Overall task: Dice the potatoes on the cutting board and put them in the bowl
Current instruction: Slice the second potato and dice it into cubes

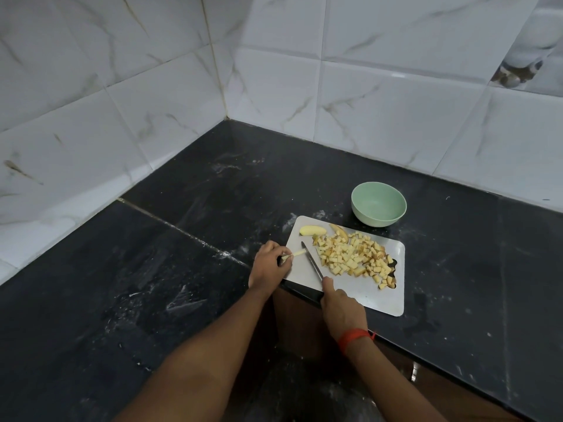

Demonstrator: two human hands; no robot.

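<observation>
A white cutting board lies on the black counter. A heap of diced potato covers its right half. One potato wedge rests near the board's far left corner. My left hand pinches thin potato strips at the board's left edge. My right hand grips a knife, whose blade points away from me between the strips and the heap. A pale green bowl stands just behind the board and looks empty.
The black stone counter runs into a corner of white marble-look tiled walls. The counter's front edge cuts in beneath my right wrist, with a brown cabinet front below it. An orange thread band circles my right wrist.
</observation>
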